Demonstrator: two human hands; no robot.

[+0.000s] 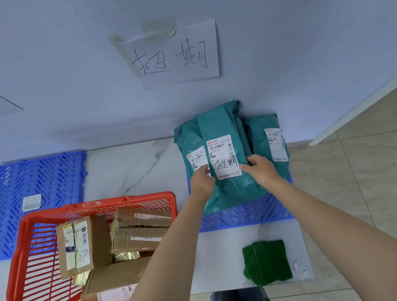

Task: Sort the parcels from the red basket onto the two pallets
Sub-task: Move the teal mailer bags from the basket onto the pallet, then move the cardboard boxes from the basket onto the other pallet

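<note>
2 hands [201, 179] [259, 168] – grip on teal parcel [228, 191], rt pallet [248, 215]

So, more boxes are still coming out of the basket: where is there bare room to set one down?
The left pallet is nearly all free, bearing only a small white packet at its near edge. The right pallet is crowded with teal bags under both hands, leaving just its near strip bare. The red basket is still crowded with boxes.
</note>
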